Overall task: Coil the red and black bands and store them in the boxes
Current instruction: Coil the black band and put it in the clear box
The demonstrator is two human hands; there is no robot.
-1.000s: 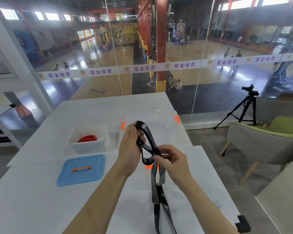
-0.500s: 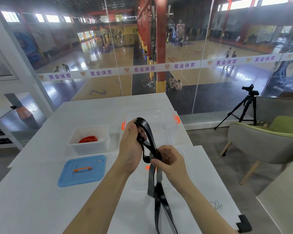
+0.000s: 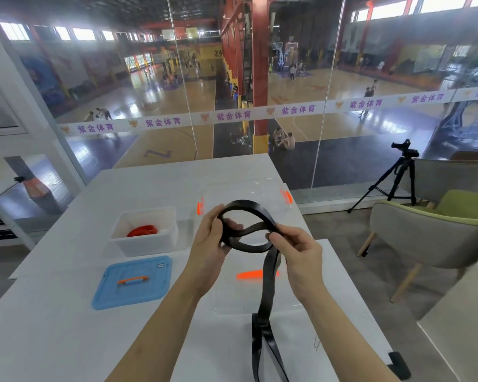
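At frame centre the black band forms a loop. The left hand grips its left side, the right hand pinches its right, and the tail hangs toward the lower edge. Left of centre, the red band lies in a white box.

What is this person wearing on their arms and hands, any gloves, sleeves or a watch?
Nothing that shows. The left hand and right hand are ungloved, with no rings visible. The left forearm and right forearm are bare to the bottom edge of the picture: no sleeves, watch, bracelet or markings in view.
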